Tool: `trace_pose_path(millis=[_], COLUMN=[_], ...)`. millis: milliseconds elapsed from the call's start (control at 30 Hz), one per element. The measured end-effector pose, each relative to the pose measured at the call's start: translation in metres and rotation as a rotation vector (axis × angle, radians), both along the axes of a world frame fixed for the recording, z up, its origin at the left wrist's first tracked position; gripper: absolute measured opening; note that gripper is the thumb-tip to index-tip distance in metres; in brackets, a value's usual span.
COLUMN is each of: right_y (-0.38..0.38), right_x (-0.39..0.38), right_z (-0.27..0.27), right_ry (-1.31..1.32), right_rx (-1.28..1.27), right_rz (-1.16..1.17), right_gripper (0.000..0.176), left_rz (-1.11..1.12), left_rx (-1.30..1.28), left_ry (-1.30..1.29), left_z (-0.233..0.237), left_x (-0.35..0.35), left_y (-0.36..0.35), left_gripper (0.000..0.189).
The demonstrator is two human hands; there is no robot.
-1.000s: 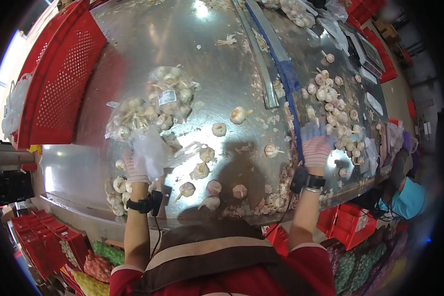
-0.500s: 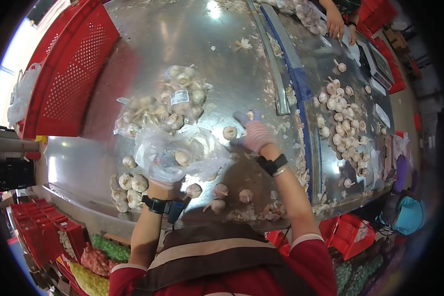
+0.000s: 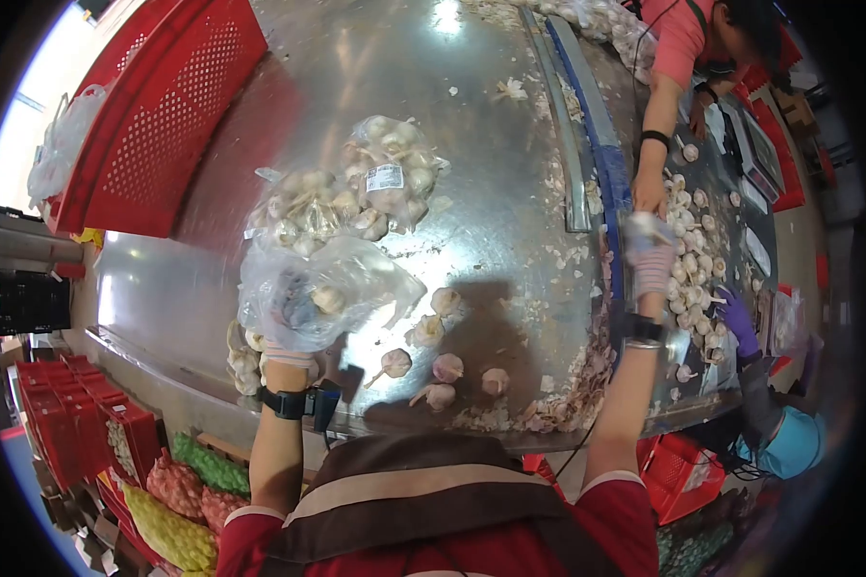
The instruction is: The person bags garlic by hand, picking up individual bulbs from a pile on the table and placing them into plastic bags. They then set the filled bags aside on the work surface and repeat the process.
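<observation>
My left hand [image 3: 293,306], in a pale glove, is closed inside a clear plastic bag [image 3: 375,281], its fingers seen dimly through the film. A garlic bulb [image 3: 327,299] shows at those fingers. My right hand [image 3: 650,258], in a striped glove, reaches over the blue-edged divider [image 3: 614,197] beside the heap of garlic bulbs [image 3: 688,240]. It is smeared by motion, and I cannot tell what its fingers hold. Right at its fingertips is another person's bare hand [image 3: 649,190]. Several loose garlic bulbs [image 3: 447,366] lie between my arms.
Filled garlic bags [image 3: 303,207] lie beyond my left hand, one labelled. A red crate [image 3: 178,125] stands at the left. Garlic skins [image 3: 573,409] litter the front edge. A purple-gloved hand [image 3: 738,319] touches the heap, and a scale [image 3: 755,154] stands behind it.
My right hand has swung right from the loose bulbs to the divider. The other person has leaned in with an arm stretched out, and the purple-gloved hand has come onto the heap.
</observation>
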State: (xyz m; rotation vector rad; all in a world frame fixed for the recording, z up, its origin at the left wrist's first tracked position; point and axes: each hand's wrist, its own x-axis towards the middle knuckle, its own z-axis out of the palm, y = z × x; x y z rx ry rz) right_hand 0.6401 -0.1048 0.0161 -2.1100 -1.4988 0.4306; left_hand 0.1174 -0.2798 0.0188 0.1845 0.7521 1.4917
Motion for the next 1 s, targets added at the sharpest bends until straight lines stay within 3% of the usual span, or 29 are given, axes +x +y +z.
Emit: trace_pose_path(millis=[100,167,233,267,300,333,367,400,433,467,533,567,600,667,733,800,867,900,967,1000], right_y=[-0.016,-0.023,-0.058,-0.068,-0.079,-0.092,-0.097,-0.104,-0.112,-0.113,-0.112,-0.108,-0.108,-0.115,-0.123,-0.121,-0.099,-0.1,-0.107,-0.11], right_x=[-0.029,-0.044,-0.129,-0.158,-0.19,-0.217,-0.247,-0.266,-0.287,-0.294,-0.303,-0.295,-0.286,-0.275,-0.269,-0.25,-0.233,-0.24,-0.261,-0.266], right_z=[0.069,0.082,0.105,0.106,0.096,0.063,0.072,0.056,0.025,0.016,0.01,0.029,0.016,-0.013,-0.014,-0.001,-0.019,0.009,0.023,-0.005], right_ry=[-0.4,-0.55,0.43,0.509,0.66,1.122,0.842,0.811,0.767,0.77,1.365,1.276,1.276,1.8,1.659,1.811,2.61,2.363,1.97,1.969], right_rx=[0.246,0.612,0.26,-0.014,-0.073,-0.198,-0.502,-0.398,-0.217,-0.217,-0.5,-0.744,-0.749,-0.889,-0.501,-0.606,-0.964,-0.919,-0.916,-0.914], right_rz=[-0.387,0.023,0.229,0.425,0.68,0.773,0.782,0.936,0.948,0.953,0.839,0.822,0.825,0.516,0.595,0.155,0.603,0.531,0.56,0.564], right_gripper=[0.045,0.035,0.033,0.032,0.032,0.034,0.041,0.058,0.057,0.057,0.047,0.034,0.034,0.028,0.026,0.029,0.036,0.039,0.055,0.055], left_rz=[-0.018,-0.029,-0.046,-0.055,-0.062,-0.069,-0.081,-0.09,-0.12,-0.149,-0.203,-0.229,-0.242,-0.263,-0.259,-0.221,-0.197,-0.187,-0.22,-0.255], left_rx=[0.037,0.065,0.095,0.115,0.134,0.15,0.161,0.168,0.161,0.154,0.141,0.133,0.127,0.113,0.109,0.103,0.138,0.166,0.404,0.504], left_ry=[0.333,0.618,0.873,0.973,1.06,1.115,1.147,1.162,1.127,1.09,1.011,0.97,0.949,0.896,0.86,0.841,0.994,1.121,1.721,1.915], left_z=[0.011,0.012,0.012,0.012,0.012,0.012,0.011,0.01,0.006,0.0,-0.01,-0.014,-0.016,-0.013,-0.005,0.005,0.014,0.019,0.029,0.038], left_x=[0.003,0.015,0.033,0.042,0.05,0.057,0.062,0.066,0.065,0.064,0.063,0.062,0.06,0.056,0.049,0.039,0.033,0.035,0.054,0.066], left_y=[0.005,0.012,0.016,0.017,0.016,0.016,0.015,0.014,0.012,0.01,0.007,0.004,0.0,-0.004,-0.007,-0.009,-0.007,-0.004,0.006,0.009], left_gripper=[0.05,0.05,0.051,0.051,0.051,0.051,0.052,0.052,0.053,0.054,0.055,0.056,0.056,0.056,0.053,0.051,0.048,0.047,0.044,0.043])
